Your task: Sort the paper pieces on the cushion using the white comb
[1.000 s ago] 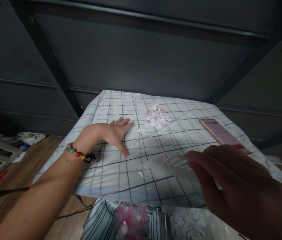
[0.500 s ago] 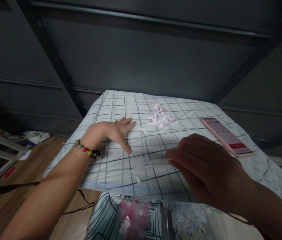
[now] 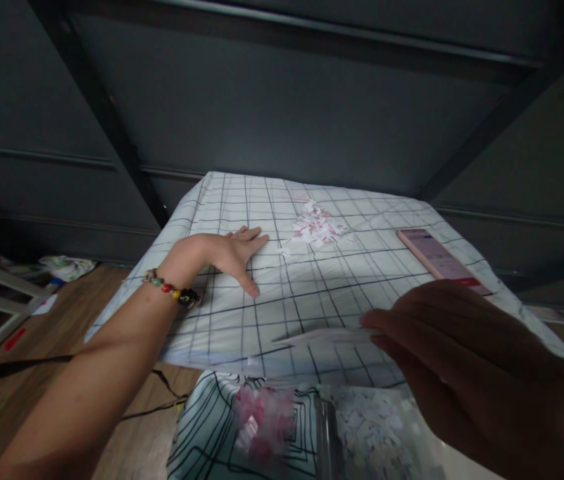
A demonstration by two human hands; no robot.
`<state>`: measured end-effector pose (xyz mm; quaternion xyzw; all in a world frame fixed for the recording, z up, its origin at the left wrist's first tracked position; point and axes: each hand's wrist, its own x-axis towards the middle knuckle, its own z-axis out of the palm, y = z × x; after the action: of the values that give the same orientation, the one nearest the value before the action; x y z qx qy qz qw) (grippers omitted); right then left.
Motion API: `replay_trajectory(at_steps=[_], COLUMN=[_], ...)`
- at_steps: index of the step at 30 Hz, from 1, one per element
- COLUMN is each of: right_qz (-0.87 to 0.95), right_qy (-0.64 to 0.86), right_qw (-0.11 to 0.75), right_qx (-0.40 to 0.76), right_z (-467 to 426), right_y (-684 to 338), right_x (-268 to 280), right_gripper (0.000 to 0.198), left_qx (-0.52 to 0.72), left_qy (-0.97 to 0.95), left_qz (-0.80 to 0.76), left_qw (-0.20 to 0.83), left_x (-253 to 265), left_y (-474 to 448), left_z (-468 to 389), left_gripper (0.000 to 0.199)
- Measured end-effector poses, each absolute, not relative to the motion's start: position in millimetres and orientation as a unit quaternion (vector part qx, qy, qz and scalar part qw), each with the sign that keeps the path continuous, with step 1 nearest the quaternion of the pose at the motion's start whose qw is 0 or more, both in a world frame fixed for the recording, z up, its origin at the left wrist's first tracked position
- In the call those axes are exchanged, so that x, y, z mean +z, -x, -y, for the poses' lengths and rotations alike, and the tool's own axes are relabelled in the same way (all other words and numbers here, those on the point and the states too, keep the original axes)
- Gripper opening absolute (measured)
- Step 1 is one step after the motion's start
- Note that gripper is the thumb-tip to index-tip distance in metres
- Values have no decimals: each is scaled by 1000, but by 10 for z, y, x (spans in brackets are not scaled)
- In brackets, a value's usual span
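My left hand point(image 3: 239, 257) rests on the white checked cloth point(image 3: 222, 320) with its fingers spread and holds nothing. A beaded bracelet point(image 3: 169, 289) circles that wrist. Between the closed thumb and fingers of my right hand point(image 3: 427, 340) is a thin, pale, slightly bent strip point(image 3: 325, 335), its far end pointing left just over the cloth. I cannot make out its exact kind. Small white and pink paper scraps point(image 3: 318, 225) lie heaped beyond and to the right of my left hand. One small scrap point(image 3: 252, 361) lies near the cloth's front edge.
A phone in a pink case point(image 3: 437, 260) lies on the right. Below the front edge are clear-looking containers or bags, one with pink pieces point(image 3: 265, 423), another with pale scraps point(image 3: 372, 420), over patterned fabric point(image 3: 197, 427). A dark panel point(image 3: 282, 107) stands behind.
My right hand has moved right and nearer with the pale strip, now covering part of the phone. The left hand keeps its place on the cloth; the view has shifted slightly.
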<state>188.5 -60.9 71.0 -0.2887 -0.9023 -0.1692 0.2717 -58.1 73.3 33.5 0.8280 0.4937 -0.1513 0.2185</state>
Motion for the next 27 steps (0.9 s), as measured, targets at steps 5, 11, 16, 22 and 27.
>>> replay_trajectory(at_steps=[5, 11, 16, 22, 27], right_qz=[923, 923, 915, 882, 872], right_qy=[245, 200, 192, 301, 289], right_qw=[269, 281, 285, 247, 260], right_qx=[-122, -170, -213, -267, -297], right_z=[588, 624, 595, 16, -602], right_y=[-1725, -1693, -1851, -2086, -2127], right_x=[732, 720, 766, 828, 645], right_gripper=[22, 42, 39, 25, 21], left_qx=[-167, -122, -125, -96, -87], left_qy=[-825, -831, -829, -836, -827], left_qz=[-497, -497, -498, -502, -522], left_qw=[210, 217, 223, 200, 190], left_x=[331, 293, 271, 169, 107], left_y=[567, 613, 634, 645, 614], left_z=[-741, -745, -771, -866, -887], left_gripper=[125, 125, 125, 118, 112])
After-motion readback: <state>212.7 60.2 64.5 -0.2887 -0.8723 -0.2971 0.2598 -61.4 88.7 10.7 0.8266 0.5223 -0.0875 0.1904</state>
